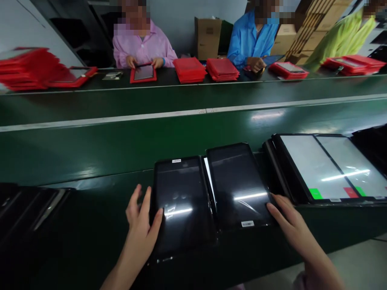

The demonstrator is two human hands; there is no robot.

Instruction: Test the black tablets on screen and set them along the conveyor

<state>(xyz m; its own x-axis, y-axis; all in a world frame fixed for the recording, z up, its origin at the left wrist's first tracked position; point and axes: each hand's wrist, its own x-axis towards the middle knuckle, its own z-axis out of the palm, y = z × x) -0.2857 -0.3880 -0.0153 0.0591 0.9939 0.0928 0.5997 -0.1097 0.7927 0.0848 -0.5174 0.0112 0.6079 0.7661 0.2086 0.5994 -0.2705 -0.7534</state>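
Observation:
Two dark tablets lie side by side on the green bench before me. My left hand (142,223) is at the left edge of the left tablet (183,193); its fingers are spread, and the thumb tip touches the edge. My right hand (290,217) pinches the right edge of the right tablet (236,177), thumb on top and the other fingers partly hidden at the side. This tablet sits slightly raised and tilted, with a bright white strip showing beneath its left side. Each tablet carries a small white barcode label.
To the right lie tablets with lit white screens (305,161) and green and red corner patches. Dark devices (27,209) sit at the left. Across a raised green ledge (127,141), people work at a bench with stacks of red-framed tablets (190,70). Cardboard boxes (208,38) stand behind.

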